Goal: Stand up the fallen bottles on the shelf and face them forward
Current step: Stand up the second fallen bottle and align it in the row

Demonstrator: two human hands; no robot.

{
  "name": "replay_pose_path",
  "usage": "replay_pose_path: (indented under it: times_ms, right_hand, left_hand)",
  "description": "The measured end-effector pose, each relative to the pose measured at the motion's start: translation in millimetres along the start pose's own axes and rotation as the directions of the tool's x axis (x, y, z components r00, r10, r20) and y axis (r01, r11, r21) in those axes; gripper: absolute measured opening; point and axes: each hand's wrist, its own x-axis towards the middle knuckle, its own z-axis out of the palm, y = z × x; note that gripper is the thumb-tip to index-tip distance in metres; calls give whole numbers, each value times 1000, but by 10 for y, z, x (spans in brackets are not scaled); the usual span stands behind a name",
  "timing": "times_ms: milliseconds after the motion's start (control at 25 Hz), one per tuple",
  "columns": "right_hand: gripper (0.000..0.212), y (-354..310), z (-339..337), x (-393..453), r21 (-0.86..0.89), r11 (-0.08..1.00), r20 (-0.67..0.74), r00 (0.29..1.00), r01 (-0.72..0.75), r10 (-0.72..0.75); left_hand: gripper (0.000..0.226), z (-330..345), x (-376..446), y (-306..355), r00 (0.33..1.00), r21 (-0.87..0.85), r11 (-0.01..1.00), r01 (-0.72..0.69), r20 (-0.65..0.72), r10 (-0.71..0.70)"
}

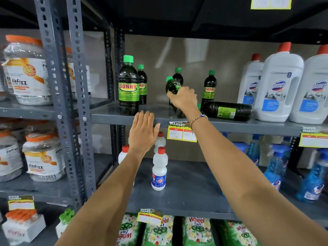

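Observation:
Dark Sunny bottles with green caps stand on the grey middle shelf (142, 118). One large bottle (128, 87) stands upright at the front left, label forward, with a smaller one (142, 85) behind it. My right hand (183, 98) grips a dark bottle (173, 86) that tilts left, its cap up. Behind it stands another bottle (178, 75). Right of my hand one bottle (209, 87) stands upright. In front of it a large bottle (228, 110) lies on its side, cap toward my wrist. My left hand (143, 133) hovers open at the shelf's front edge.
White Domex jugs (278, 84) crowd the shelf's right end. Small white bottles with red caps (159, 169) stand on the shelf below, blue spray bottles (276, 166) to their right. Fitfizz jars (30, 71) fill the left rack. Price tags (182, 133) hang from the shelf edge.

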Motion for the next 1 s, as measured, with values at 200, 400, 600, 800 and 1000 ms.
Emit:
replay_pose_path:
  times_ms: [200,400,600,800,1000]
  right_hand:
    - [83,13,190,-60,327,944,-131,988,-32,79]
    - [93,213,250,107,409,910,13,997,-69,70]
    - [80,318,297,181,564,815,102,990,-136,94]
    - [80,363,298,207,447,882,100,988,-147,114]
    - [74,338,276,183,424,898,76,993,-118,94]
  left_hand:
    - [45,-4,-1,-25,1000,-21,1000,-14,-10,13]
    - [47,-5,7,-16,1000,-20,1000,-7,19,8]
    - [49,7,-6,-24,999,-12,1000,4,34,-4]
    - [46,21,-4,-13,999,-19,1000,15,44,-14]
    - [45,11,-6,-19,999,-19,1000,11,50,-10]
